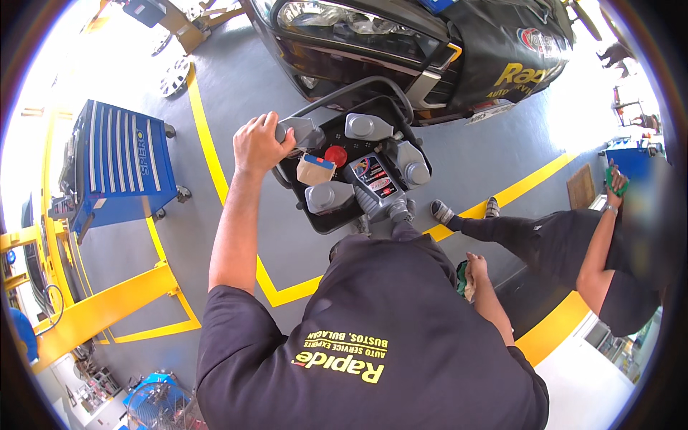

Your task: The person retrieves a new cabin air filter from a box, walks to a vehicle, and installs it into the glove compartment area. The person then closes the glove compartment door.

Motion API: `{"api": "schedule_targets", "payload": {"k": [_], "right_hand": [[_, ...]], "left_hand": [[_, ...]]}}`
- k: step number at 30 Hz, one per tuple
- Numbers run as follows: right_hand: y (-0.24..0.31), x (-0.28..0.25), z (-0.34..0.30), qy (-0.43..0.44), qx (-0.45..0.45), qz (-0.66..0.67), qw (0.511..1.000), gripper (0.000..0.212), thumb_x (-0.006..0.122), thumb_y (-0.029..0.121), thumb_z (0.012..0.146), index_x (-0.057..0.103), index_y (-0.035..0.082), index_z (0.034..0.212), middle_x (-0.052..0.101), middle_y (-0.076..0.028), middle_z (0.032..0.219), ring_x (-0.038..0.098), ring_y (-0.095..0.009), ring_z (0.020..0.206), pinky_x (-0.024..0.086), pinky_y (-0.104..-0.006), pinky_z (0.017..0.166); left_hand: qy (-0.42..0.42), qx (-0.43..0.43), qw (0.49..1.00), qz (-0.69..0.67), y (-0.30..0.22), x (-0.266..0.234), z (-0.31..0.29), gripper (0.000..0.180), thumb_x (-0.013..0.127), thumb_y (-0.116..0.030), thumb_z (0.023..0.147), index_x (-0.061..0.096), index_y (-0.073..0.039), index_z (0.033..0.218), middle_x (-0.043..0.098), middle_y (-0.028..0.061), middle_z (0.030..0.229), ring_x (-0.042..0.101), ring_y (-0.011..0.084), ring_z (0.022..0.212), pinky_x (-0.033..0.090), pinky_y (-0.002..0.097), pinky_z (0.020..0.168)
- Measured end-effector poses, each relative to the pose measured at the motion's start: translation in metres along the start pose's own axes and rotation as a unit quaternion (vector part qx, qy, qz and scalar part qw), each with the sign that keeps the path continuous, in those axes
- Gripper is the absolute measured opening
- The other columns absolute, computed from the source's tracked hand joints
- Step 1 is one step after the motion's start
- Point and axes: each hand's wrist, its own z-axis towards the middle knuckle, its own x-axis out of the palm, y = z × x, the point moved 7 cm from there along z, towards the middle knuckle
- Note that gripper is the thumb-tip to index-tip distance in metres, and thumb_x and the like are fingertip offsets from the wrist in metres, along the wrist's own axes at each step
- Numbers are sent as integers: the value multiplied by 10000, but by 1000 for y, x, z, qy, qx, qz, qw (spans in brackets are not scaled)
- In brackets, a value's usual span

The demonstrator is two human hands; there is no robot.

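Observation:
My left hand (261, 145) is wrapped round a grey plastic bottle (308, 133) at the left rim of a black tray cart (326, 229). Several more grey bottles stand or lie in the tray, among them a grey bottle with a dark label (373, 179). Between them sit a small tan box (314, 170) with a blue top and a red round piece (335, 155). Low by my right side, my right hand (479, 268) is closed on a green and cream rag (466, 282); its fingers are partly hidden.
A car (358, 43) with a black fender cover (502, 57) stands ahead. At left are a blue tool cabinet (125, 154) on wheels and a yellow steel beam (107, 315). To the right, a co-worker (559, 247) holds a green cloth (616, 180). Yellow lines mark the grey floor.

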Motion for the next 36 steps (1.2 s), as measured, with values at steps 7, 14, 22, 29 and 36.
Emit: {"api": "schedule_targets", "payload": {"k": [7,14,22,29,36], "right_hand": [[55,25,-1,-22,-132,-1,991,475,692,371,880,630,-47,1097,667,-107,913,627,-176,859,494,-307,773],[179,68,-9,37,-260,63,963,405,694,332,909,637,-27,1087,666,-77,909,606,-153,827,488,-295,751],[285,112,-56,114,-290,61,948,326,620,243,980,587,46,1237,683,-57,939,613,-139,875,500,-308,778],[287,148,-14,129,-362,-33,923,433,615,302,982,527,89,1350,701,-169,963,675,-299,936,523,-396,832],[305,147,-27,114,-351,-147,918,436,539,339,981,550,93,1340,656,-239,1188,618,-415,1129,506,-470,946]], "left_hand": [[21,79,996,-20,-16,11,-5,335,672,-375,795,635,-67,923,676,83,815,676,270,809,541,414,722],[11,-41,998,47,-3,21,-28,337,676,-362,798,639,-51,923,680,84,808,684,268,786,544,407,706],[22,-142,989,47,-9,41,-55,546,652,-519,856,621,-35,1107,654,156,1047,639,344,1014,520,461,837],[54,-305,947,-87,-3,62,-74,665,628,-562,882,592,9,1220,552,243,1234,510,414,1204,433,500,1001],[22,-576,746,-334,86,143,-142,847,617,-600,869,391,-27,1450,405,214,1474,373,359,1349,322,572,1067]]}}
